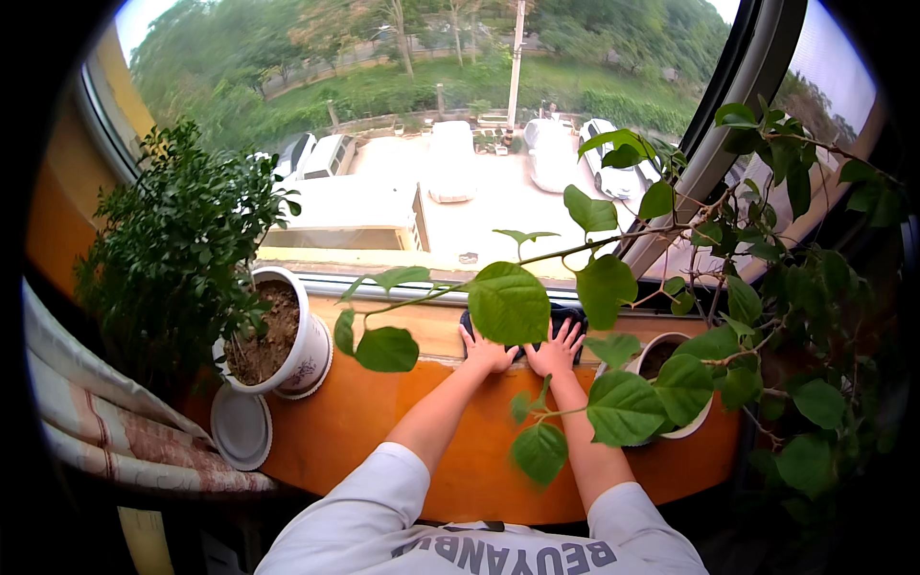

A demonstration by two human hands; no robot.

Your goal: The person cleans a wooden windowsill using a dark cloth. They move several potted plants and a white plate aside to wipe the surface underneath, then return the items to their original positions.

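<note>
Both my arms reach forward over the wooden table to the windowsill (424, 343). A dark cloth (569, 313) lies on the sill against the window frame. My left hand (487, 352) rests flat on the cloth's left part with its fingers spread. Beside it, my right hand (555, 351) presses on the right part, fingers also apart. The two thumbs are close together. A large green leaf (509, 303) hangs in front and hides the middle of the cloth and some of the fingers.
A white flowerpot (305, 359) with a bushy plant (180, 230) stands left, by a white saucer (241, 429). At right, a potted plant's pot (693, 424) sends a leafy branch (557, 253) across the view. A curtain (108, 424) hangs lower left of the table (345, 431).
</note>
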